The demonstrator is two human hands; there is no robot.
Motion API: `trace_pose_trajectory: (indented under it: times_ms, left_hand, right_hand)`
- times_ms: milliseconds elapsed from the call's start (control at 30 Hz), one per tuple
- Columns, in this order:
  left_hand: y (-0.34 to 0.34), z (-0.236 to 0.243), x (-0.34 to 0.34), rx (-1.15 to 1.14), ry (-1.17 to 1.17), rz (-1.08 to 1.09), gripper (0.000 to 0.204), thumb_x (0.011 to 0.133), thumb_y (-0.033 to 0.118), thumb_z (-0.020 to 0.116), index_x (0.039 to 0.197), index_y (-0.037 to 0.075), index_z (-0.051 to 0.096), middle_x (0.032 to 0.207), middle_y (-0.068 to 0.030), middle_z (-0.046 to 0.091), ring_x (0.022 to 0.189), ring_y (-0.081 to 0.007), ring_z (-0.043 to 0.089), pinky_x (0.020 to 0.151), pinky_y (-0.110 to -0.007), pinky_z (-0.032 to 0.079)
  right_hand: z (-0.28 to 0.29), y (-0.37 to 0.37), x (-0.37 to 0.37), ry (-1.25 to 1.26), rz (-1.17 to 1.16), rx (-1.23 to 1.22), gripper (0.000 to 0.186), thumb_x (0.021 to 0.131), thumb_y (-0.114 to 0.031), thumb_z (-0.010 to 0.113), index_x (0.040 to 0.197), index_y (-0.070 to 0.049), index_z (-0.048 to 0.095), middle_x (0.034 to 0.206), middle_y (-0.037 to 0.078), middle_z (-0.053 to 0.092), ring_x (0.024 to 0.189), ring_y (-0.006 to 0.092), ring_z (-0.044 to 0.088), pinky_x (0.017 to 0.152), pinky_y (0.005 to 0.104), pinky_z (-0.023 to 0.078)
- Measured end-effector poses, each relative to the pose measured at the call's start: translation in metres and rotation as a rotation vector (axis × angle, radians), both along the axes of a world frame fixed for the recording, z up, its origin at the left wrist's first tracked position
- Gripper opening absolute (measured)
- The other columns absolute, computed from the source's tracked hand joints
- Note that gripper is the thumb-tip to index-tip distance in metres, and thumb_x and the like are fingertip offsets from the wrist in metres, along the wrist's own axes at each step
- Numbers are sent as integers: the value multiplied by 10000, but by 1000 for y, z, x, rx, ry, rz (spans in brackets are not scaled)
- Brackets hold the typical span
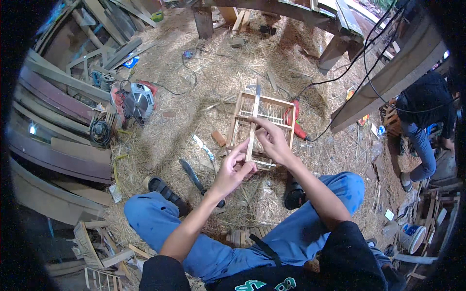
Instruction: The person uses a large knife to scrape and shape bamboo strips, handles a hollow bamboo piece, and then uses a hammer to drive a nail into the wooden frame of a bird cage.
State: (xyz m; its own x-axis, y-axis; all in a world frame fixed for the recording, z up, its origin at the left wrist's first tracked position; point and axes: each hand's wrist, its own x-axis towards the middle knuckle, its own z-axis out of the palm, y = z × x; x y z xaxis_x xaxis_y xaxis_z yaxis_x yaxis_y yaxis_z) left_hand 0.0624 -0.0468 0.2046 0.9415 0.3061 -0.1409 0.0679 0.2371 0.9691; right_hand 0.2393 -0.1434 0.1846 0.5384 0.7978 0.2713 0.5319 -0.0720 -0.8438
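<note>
A slim, pale wooden strip (251, 140) stands out from my hands, crossing over a small wooden frame with thin bars (236, 109) on the ground. A flat greyish piece (257, 92) shows at its far end; I cannot tell whether the two are joined. My left hand (235, 167) pinches the strip's near end between thumb and fingers. Higher up on the right side, my right hand (273, 143) closes its fingertips on the same strip. Just right of the frame lies a red power tool (293, 119), partly behind it. A brown wood block (218, 138) sits left of the frame.
A dark-bladed machete (191, 173) lies near my left foot, below a white-and-blue piece (203, 147). Farther left are a circular saw (138, 102) and stacked boards (58, 157). Black cables (335, 80) hang at right, near a wooden beam (388, 77) and another person (422, 111).
</note>
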Motion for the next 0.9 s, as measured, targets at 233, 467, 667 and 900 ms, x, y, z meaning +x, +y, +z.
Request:
trace_pose_trajectory:
  times_ms: [233,467,667,900]
  left_hand:
    - [3,53,-31,431,-360,215,307,924,53,670,1206,-10,566,1004,-114,685,1009,-197,691,804,-272,558]
    - [9,72,-51,720,-554,466,201,855,14,737,1044,28,672,828,-81,654,684,-174,614,611,-286,484]
    - [18,83,-56,843,-643,554,193,851,69,757,1028,59,681,741,-51,618,633,-185,540,576,-314,414]
    - [19,93,-69,931,-732,625,185,893,144,727,1032,48,652,837,-68,636,711,-213,579,646,-327,459]
  right_hand:
    - [48,9,-22,-385,-1,122,328,811,-6,687,1135,-63,691,896,117,657,826,291,632,741,387,491]
    - [69,13,-65,-506,186,176,201,850,-108,672,1044,-60,651,801,90,586,736,287,590,673,414,470]
    - [69,21,-78,-534,214,237,187,843,-111,674,1010,-34,635,766,104,560,709,297,581,647,405,467]
    - [79,16,-105,-609,295,350,201,838,-173,712,944,-27,623,701,69,548,625,256,570,582,378,459]
